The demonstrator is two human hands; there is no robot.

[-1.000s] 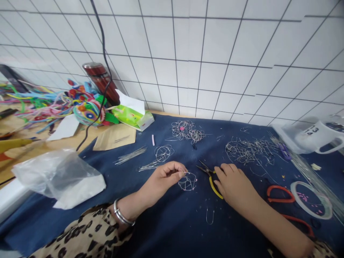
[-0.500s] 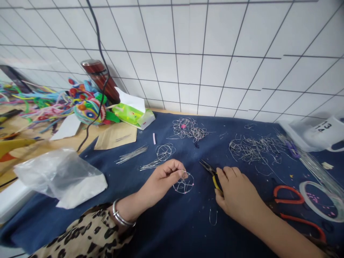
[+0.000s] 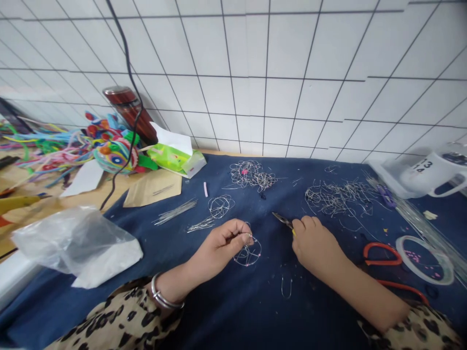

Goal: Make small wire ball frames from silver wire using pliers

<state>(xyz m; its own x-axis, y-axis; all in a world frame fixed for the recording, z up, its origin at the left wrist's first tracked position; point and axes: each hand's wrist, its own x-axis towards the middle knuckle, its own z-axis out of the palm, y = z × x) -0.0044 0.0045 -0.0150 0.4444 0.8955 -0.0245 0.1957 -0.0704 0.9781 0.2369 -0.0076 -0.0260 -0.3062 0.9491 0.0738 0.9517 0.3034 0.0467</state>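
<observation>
My left hand (image 3: 228,243) pinches the upper left edge of a round wire ornament (image 3: 248,264), a ring of thin silvery wire dotted with small pink beads; the fingers hide part of it. My right hand (image 3: 315,243) is closed around the yellow handles of a pair of pliers (image 3: 282,219), whose dark narrow jaws point left toward the ornament, apart from it. A second wire ring (image 3: 221,207) lies behind my left hand, beside short bundled wires (image 3: 201,224). A bent piece of wire (image 3: 286,288) rests on the blue cloth (image 3: 226,316) between my forearms.
Tangled wire heaps (image 3: 341,197) lie at the back. To the right are red-handled scissors (image 3: 383,253), a round lid (image 3: 404,270) with pink beads and a white mug (image 3: 443,172). A plastic bag (image 3: 76,243), straight wires (image 3: 175,212) and a flask (image 3: 131,112) stand or lie leftward.
My right hand has drawn up around the pliers' handles, covering more of the yellow. The ornament stays pinched in my left hand, slightly turned. The whole view has shifted a little.
</observation>
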